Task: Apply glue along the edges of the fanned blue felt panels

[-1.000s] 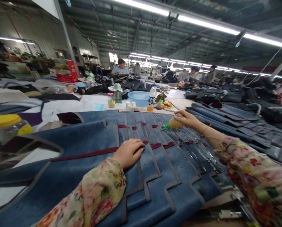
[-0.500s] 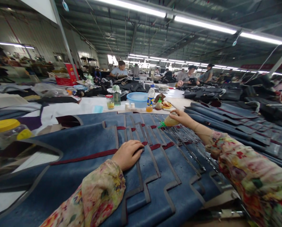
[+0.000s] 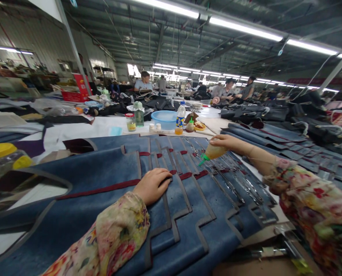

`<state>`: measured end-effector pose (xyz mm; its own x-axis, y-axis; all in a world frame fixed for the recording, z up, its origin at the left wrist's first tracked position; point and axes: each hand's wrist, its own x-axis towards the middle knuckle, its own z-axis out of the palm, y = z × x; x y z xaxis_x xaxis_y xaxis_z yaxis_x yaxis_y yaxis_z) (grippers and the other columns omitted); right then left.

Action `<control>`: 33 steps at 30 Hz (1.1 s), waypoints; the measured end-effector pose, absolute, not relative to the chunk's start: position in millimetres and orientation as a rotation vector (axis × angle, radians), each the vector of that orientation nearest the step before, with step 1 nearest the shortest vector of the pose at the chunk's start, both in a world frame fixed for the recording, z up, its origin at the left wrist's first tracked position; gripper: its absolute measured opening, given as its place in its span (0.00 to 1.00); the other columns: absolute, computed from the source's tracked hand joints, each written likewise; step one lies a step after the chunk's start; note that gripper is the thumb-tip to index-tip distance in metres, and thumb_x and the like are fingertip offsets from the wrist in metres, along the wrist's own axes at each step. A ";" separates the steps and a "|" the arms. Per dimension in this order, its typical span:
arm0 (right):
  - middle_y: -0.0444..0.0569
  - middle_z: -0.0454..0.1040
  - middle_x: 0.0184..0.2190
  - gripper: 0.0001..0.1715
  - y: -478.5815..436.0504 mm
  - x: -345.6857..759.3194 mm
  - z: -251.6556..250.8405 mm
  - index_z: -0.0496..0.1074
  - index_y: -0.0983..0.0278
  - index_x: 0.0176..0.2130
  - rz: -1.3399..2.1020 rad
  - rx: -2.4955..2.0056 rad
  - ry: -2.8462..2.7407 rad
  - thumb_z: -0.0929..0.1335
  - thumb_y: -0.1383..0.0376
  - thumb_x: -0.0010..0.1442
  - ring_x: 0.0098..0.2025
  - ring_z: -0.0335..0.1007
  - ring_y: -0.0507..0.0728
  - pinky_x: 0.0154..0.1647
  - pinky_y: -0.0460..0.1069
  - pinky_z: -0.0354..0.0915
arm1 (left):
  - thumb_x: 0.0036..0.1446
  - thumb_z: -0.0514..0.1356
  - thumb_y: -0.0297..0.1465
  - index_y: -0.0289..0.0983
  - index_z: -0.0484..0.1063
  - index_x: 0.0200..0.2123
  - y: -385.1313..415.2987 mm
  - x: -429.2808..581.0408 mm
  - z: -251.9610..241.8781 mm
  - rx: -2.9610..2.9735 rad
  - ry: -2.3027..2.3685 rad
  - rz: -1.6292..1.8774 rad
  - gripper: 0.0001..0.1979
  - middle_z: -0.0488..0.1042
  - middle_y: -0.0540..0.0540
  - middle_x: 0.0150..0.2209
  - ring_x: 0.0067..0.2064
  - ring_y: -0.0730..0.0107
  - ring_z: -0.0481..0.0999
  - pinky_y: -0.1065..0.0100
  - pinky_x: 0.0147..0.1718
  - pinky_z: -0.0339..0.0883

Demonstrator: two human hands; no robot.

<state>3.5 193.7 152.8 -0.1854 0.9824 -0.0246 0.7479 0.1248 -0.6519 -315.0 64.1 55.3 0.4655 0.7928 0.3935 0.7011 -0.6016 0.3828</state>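
Note:
Several blue leather pieces with grey folded edges and dark red strips lie overlapped like shingles in front of me. My left hand rests palm down on them with its fingers curled loosely, pressing on the pieces. My right hand is closed around a small yellow glue bottle with a green nozzle. The nozzle points down and left, just above the shiny glued edges of the pieces on the right side of the stack.
A jar with a yellow lid stands at the left. Behind the stack are a blue basin, a drink bottle, small jars and a green bottle. More blue pieces lie at the right. Other people work at far tables.
My right hand has tipped the glue bottle's nozzle down and drawn it slightly nearer along the pieces. My left hand stays pressed in place.

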 end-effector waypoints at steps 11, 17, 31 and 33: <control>0.53 0.75 0.33 0.25 194.2 -6.7 145.0 0.72 0.65 0.42 0.552 -1.683 -2.010 0.67 0.50 0.51 0.30 0.70 0.58 0.25 0.49 0.65 | 0.60 0.50 0.33 0.40 0.71 0.43 65.1 -315.4 53.5 2.556 1.312 0.811 0.12 0.73 0.46 0.46 0.49 0.65 0.69 0.62 0.51 0.62; 0.53 0.76 0.35 0.23 182.7 20.0 160.4 0.73 0.62 0.37 0.880 -1.709 -1.944 0.69 0.49 0.47 0.34 0.73 0.62 0.27 0.51 0.68 | 0.60 0.51 0.33 0.40 0.71 0.43 64.6 -315.1 54.1 2.550 1.314 0.815 0.12 0.73 0.46 0.46 0.49 0.66 0.69 0.62 0.51 0.62; 0.54 0.74 0.41 0.25 160.4 15.9 164.2 0.71 0.64 0.42 0.938 -1.740 -1.925 0.68 0.50 0.51 0.39 0.72 0.60 0.31 0.49 0.68 | 0.59 0.51 0.33 0.40 0.71 0.43 65.5 -314.9 54.2 2.563 1.305 0.813 0.13 0.73 0.46 0.46 0.48 0.65 0.70 0.62 0.51 0.62; 0.54 0.74 0.41 0.25 157.4 18.7 166.9 0.70 0.64 0.42 0.946 -1.716 -1.939 0.68 0.50 0.51 0.39 0.71 0.61 0.33 0.50 0.68 | 0.59 0.51 0.33 0.39 0.71 0.43 65.6 -314.9 54.3 2.561 1.308 0.814 0.13 0.73 0.46 0.46 0.48 0.65 0.70 0.62 0.51 0.62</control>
<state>18.7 157.4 166.9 -0.1804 0.9725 -0.1474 0.7146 0.0266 -0.6990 -314.9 65.6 54.3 0.4716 0.7873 0.3971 0.7043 -0.6073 0.3675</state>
